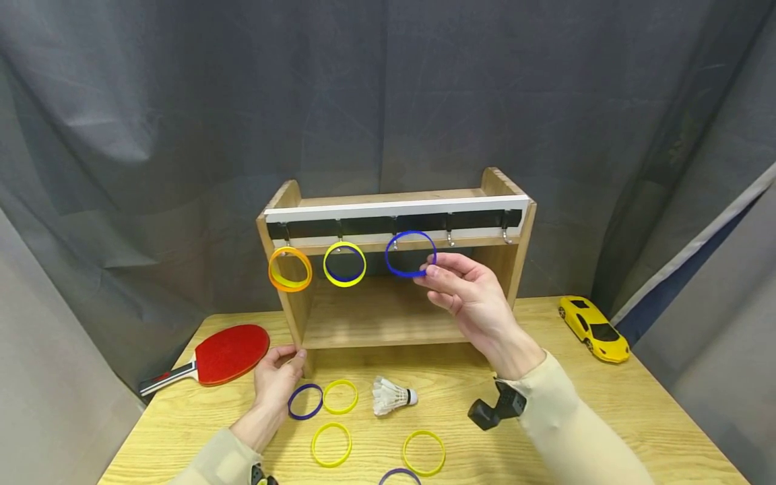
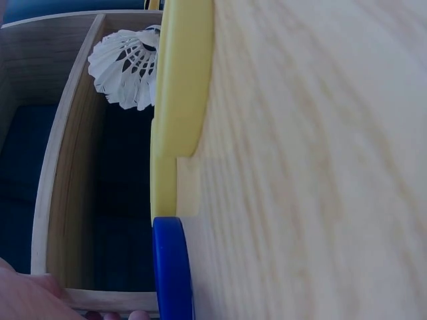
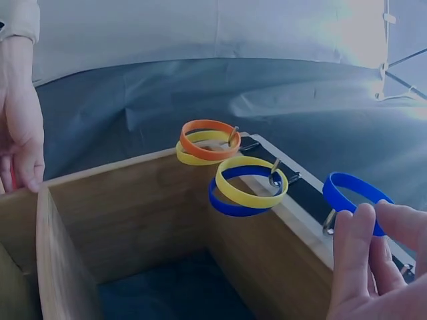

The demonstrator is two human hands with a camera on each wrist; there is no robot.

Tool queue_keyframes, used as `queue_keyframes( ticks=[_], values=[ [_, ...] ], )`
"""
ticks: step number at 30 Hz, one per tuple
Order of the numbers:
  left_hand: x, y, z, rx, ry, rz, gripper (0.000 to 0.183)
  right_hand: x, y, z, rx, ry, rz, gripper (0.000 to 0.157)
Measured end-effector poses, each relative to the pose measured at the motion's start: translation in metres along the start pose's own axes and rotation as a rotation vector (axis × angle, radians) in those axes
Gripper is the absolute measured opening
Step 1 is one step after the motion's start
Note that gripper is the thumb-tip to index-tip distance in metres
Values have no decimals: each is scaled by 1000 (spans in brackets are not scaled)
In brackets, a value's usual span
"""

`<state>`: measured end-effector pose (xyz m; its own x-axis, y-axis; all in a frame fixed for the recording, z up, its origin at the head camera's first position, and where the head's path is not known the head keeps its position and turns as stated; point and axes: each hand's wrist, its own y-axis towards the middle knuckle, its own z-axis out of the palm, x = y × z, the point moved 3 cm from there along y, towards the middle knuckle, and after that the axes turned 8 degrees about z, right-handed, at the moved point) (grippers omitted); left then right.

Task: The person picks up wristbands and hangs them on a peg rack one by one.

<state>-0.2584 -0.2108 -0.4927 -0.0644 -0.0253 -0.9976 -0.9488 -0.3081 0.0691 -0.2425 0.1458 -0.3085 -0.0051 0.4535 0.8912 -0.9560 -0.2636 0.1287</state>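
Observation:
My right hand (image 1: 479,310) pinches a blue ring-shaped band (image 1: 403,274) between thumb and fingers, right at the third hook on a black strip (image 1: 421,223). The strip runs along the front of a wooden shelf (image 1: 388,327). In the right wrist view this band (image 3: 335,195) stands tilted beside the hook's tip. An orange band (image 1: 292,289) and a yellow one hang together from the leftmost hook. From the second hook hang a yellow band (image 1: 344,284) and a blue one. Low on the shelf's left side panel, my left hand (image 1: 277,380) grips the wood edge.
On the table lie several yellow and blue bands, among them a yellow band (image 1: 330,465), around a shuttlecock (image 1: 391,396). A red table tennis paddle (image 1: 233,353) rests at the left. A yellow toy car (image 1: 594,329) stands at the right, grey curtains (image 1: 376,87) behind.

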Motion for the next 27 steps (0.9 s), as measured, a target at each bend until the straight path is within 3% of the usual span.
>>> queue_keyframes(
  ticks=[11,27],
  values=[
    [0,0,0,-8,-3,5,29,-11,11,1,-17,75,29,30],
    [2,2,0,-7,-10,3,30,-28,22,-3,-69,95,87,31]
  ],
)
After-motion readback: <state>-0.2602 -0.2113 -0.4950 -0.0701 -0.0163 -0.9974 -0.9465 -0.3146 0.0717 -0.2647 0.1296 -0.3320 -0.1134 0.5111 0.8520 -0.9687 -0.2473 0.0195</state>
